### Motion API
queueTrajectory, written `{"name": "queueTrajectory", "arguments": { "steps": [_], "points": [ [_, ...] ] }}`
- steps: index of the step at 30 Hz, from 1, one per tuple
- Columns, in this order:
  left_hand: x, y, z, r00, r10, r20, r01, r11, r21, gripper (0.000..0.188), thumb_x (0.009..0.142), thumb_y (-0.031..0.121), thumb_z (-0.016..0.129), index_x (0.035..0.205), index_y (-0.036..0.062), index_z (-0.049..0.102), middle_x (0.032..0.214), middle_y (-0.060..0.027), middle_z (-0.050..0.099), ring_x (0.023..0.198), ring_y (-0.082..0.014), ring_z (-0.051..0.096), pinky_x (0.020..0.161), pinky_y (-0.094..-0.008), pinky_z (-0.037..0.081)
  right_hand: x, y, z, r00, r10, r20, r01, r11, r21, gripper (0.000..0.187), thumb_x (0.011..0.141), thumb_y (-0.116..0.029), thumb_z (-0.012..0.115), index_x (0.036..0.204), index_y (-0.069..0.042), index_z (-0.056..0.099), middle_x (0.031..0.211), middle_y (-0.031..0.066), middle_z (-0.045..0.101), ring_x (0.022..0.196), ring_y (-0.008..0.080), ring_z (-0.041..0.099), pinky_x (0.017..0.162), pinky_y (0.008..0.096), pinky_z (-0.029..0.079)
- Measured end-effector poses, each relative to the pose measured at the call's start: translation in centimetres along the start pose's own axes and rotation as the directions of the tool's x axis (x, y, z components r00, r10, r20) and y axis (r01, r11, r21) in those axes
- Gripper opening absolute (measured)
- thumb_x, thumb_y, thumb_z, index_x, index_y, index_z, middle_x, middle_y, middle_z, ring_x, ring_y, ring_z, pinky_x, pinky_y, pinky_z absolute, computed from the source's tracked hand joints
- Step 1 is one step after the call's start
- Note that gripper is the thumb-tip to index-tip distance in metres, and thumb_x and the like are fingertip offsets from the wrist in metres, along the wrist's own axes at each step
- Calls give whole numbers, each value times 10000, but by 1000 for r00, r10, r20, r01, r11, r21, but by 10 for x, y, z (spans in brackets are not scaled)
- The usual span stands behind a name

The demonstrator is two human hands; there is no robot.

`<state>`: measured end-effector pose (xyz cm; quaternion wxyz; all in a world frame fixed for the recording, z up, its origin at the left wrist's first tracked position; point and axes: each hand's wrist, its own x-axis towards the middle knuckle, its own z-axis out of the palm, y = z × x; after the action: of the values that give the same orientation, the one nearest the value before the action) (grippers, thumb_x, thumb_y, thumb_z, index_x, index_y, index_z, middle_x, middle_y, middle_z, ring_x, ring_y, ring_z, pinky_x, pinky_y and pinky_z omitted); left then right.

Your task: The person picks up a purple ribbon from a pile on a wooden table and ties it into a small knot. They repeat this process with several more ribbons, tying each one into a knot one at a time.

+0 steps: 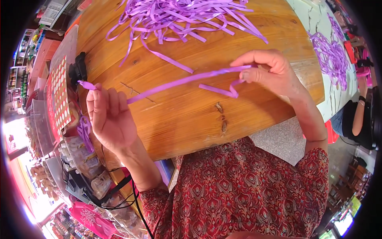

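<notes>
A long purple ribbon strip [181, 81] is stretched taut between both hands above a round wooden table [191, 119]. My left hand [111, 117] grips one end at the table's left edge, with a short tip sticking out past the fingers. My right hand [270, 71] pinches the other end, where the strip folds back into a short loose tail [223, 90]. A pile of several cut purple ribbon strips [183, 18] lies at the far side of the table.
A black object [77, 71] sits at the table's left rim. More purple ribbon [332, 55] lies on a white marbled table at the right, where another person [356, 119] sits. Red packaging and plastic containers [59, 103] crowd the left.
</notes>
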<state>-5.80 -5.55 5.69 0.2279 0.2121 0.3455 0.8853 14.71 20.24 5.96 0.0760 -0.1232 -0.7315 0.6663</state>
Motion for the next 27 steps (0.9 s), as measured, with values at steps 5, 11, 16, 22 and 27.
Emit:
{"name": "queueTrajectory", "arguments": {
  "steps": [5,11,16,22,27],
  "points": [
    [9,-9,-15,765,641,-71,-244,389,888,360,833,-18,590,1183,-22,502,1062,-117,557,985,-228,539,819,-293,450,3,12,-9,989,-143,-42,138,986,-95,144,863,-61,598,981,12,637,832,29,639,751,76,578,645,216,450],
    [-12,-68,61,889,232,394,-456,377,806,355,849,17,581,1190,-22,490,1127,-136,544,1092,-249,496,903,-309,412,14,-8,15,890,-433,143,453,808,-378,139,791,-6,648,929,8,646,785,73,632,701,160,588,618,253,458],
    [-24,-86,82,938,-332,100,210,773,599,140,881,33,558,1012,-13,576,931,-61,567,875,-144,545,770,-256,425,16,-19,16,812,-574,104,540,674,-504,155,748,25,675,900,10,649,763,94,631,680,199,598,578,273,459],
    [-10,-53,30,981,-64,185,-160,282,946,63,840,28,596,893,-5,600,831,-69,548,757,-167,546,660,-284,423,-4,3,-13,928,-368,-54,296,818,-494,167,736,16,687,899,8,651,759,77,626,675,190,587,590,267,458],
    [-8,-65,45,901,21,434,-432,-70,899,223,822,21,602,1041,5,565,995,-125,550,889,-204,571,704,-279,453,6,7,4,866,-490,99,456,693,-558,148,737,4,693,878,5,649,751,70,604,678,197,573,589,281,452]
  ]
}}
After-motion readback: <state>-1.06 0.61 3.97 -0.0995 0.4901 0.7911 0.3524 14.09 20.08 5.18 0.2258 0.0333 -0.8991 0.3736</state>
